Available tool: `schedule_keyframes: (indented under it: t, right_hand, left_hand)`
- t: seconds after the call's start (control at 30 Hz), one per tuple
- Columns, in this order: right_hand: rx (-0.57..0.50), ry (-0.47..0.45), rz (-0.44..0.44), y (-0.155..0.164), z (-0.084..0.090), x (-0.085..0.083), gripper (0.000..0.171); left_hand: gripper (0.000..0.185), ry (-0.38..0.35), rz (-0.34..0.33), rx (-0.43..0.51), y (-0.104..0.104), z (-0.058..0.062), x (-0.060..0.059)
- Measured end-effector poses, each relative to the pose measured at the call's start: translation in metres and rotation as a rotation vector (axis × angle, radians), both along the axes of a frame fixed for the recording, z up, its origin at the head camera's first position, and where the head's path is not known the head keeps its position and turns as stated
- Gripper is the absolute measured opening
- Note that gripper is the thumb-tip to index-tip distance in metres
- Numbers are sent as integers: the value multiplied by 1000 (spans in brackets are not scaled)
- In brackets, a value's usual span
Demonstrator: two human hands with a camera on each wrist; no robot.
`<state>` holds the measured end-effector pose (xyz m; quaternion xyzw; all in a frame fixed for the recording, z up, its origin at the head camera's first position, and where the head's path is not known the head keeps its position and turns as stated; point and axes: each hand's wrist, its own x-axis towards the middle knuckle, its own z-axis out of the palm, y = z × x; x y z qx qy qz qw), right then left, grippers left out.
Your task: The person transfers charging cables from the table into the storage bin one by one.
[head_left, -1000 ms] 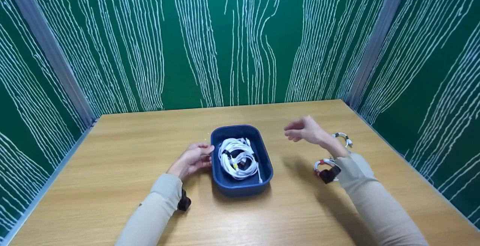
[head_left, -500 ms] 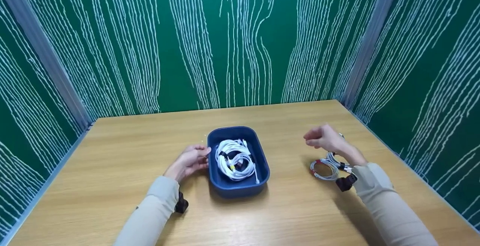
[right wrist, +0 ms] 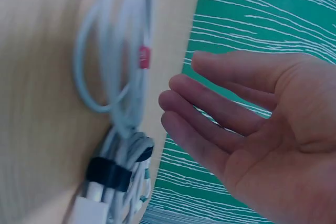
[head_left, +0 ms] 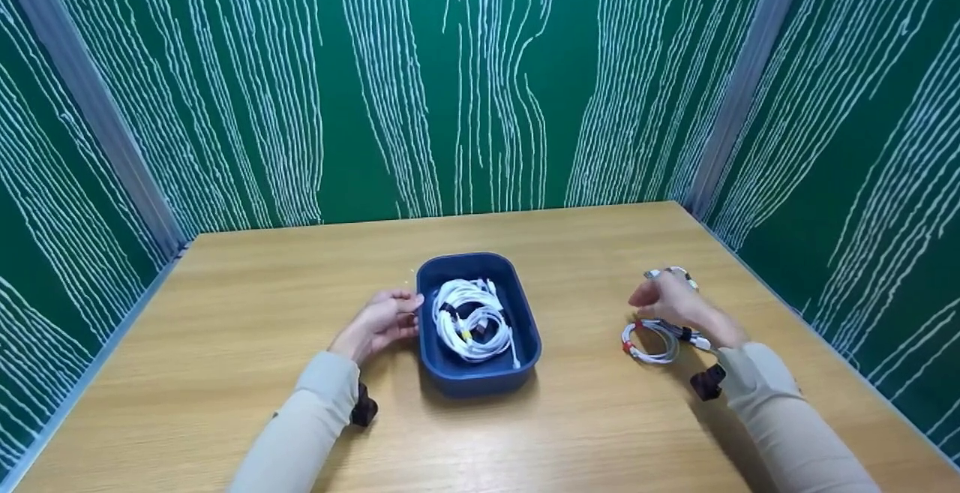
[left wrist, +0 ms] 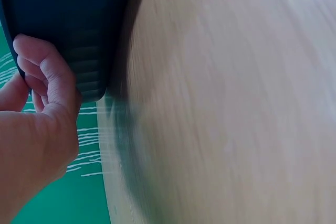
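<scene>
My left hand (head_left: 382,322) pinches the left rim of a dark blue plastic bin (head_left: 480,386). In the left wrist view its curled fingers (left wrist: 56,80) lie against the bin's outer wall (left wrist: 86,30), with the thumb at the rim. Inside the bin lie coiled white cables (head_left: 472,290), bound with black straps and a bit of yellow. Over at the right, my right hand (head_left: 679,302) hovers just above several coiled cables, holding nothing, fingers loosely bent. One coil (head_left: 651,358) has red ties; another (right wrist: 118,174) has a black strap and a white plug. A further cable (head_left: 681,271) shows behind the hand.
A wooden table (head_left: 300,290) carries everything. Green panels (head_left: 367,103) with white wavy lines stand along its back and sides, joined by grey posts (head_left: 731,103). Black wrist cameras (head_left: 364,407) are strapped at both sleeves.
My right hand has moved right and lower, away from the bin and over the loose cables. The left hand stays at the bin's rim.
</scene>
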<state>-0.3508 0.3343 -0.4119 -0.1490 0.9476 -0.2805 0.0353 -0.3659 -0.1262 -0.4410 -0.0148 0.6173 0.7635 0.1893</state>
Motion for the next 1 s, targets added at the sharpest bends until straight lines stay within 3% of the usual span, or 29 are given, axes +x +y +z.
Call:
schedule_keyframes:
  t: [0.23,0.43,0.7,1.0]
  right_hand:
    - [105,111,107,1,-10,1,18]
    - [85,79,163,-1,-16,1,19]
    - [163,88,116,-5,-20,0,15]
    - [48,-3,104,1,-9,0,8]
  left_hand:
    - [6,1,4,5,1,1,0]
    - [6,-11,17,5,1,1,0]
    - [6,-6,7,-3,0,1,1]
    - [7,-14,19,-6,0,2,1]
